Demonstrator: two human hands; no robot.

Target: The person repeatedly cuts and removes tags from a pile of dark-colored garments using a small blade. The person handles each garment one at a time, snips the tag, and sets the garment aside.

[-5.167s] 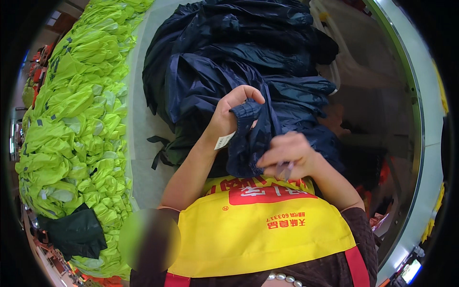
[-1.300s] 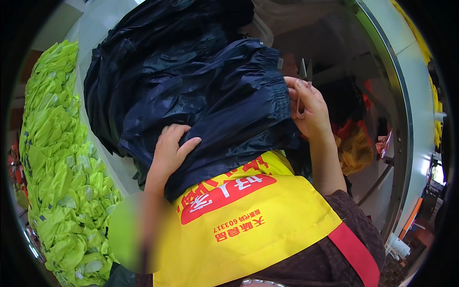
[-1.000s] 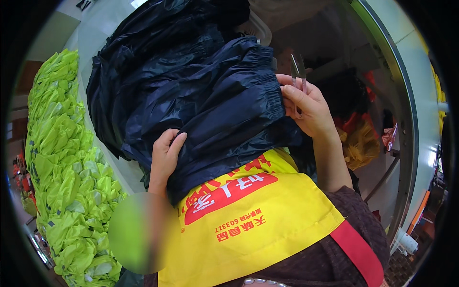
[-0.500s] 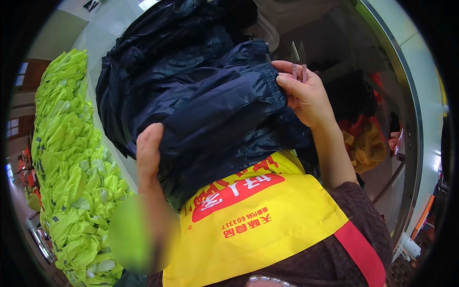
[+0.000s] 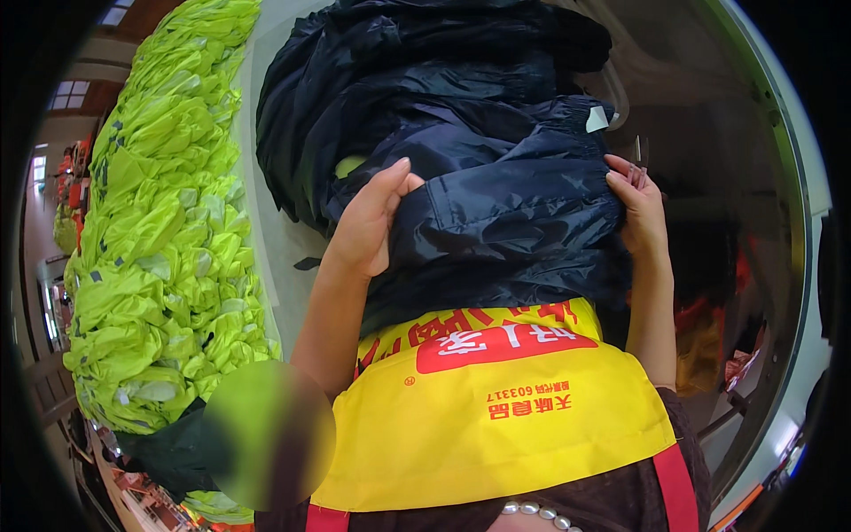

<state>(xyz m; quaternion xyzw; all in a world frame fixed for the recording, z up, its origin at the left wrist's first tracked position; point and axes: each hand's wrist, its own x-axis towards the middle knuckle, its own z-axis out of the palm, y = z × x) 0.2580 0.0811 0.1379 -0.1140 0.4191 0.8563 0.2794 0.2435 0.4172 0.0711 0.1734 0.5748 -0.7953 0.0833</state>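
Observation:
A shiny navy garment [image 5: 523,204] with a gathered elastic edge lies across my front, its fabric creased. My left hand [image 5: 377,217] is closed on its cloth at the left, thumb uppermost, beside a stitched seam. At the right, my right hand [image 5: 640,202] pinches the gathered edge between thumb and fingers. Small thread snips [image 5: 638,160] are tucked in that same hand, blades pointing away from me. A white label [image 5: 597,119] shows at the garment's far right edge. More navy garments [image 5: 417,62] are heaped just beyond.
A long pile of neon yellow-green garments [image 5: 168,213] runs down the left side of the pale tabletop [image 5: 288,257]. Right of the garment is a dark area with orange-brown material [image 5: 700,346] lower down, bounded by a metal edge [image 5: 789,230]. My yellow apron [image 5: 496,417] covers my lap.
The view has shifted, so everything sits further right. My left hand has moved inward over the garment and gripped its cloth. The white label shows now. My right hand still pinches the elastic edge.

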